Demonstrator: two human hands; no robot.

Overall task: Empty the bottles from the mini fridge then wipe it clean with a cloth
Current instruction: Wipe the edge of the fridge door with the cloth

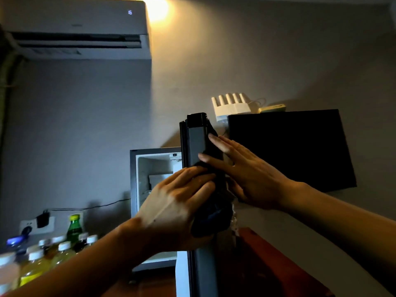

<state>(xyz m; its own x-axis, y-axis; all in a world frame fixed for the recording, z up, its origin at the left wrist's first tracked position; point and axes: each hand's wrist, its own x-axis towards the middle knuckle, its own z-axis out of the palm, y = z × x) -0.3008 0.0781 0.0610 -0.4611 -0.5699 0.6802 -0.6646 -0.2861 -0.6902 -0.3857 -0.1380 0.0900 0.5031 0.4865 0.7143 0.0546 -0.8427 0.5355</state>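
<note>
The mini fridge [134, 189] stands open at centre, its white inside showing no bottles. Its grey door [196, 142] is swung out towards me, edge-on. A dark cloth [214, 217] is draped over that door edge. My left hand [175, 206] grips the cloth against the door's near side, fingers curled round it. On the door's far side my right hand [242, 170] presses the cloth flat with straight fingers. Several bottles [42, 260] with white caps and one green bottle [74, 227] stand at lower left, outside the fridge.
A black screen [295, 146] hangs on the wall right of the door, with a white router [230, 103] above it. A wall socket with a plugged charger [42, 219] sits behind the bottles. An air conditioner [75, 28] is mounted high left. Reddish wooden furniture [278, 264] lies below right.
</note>
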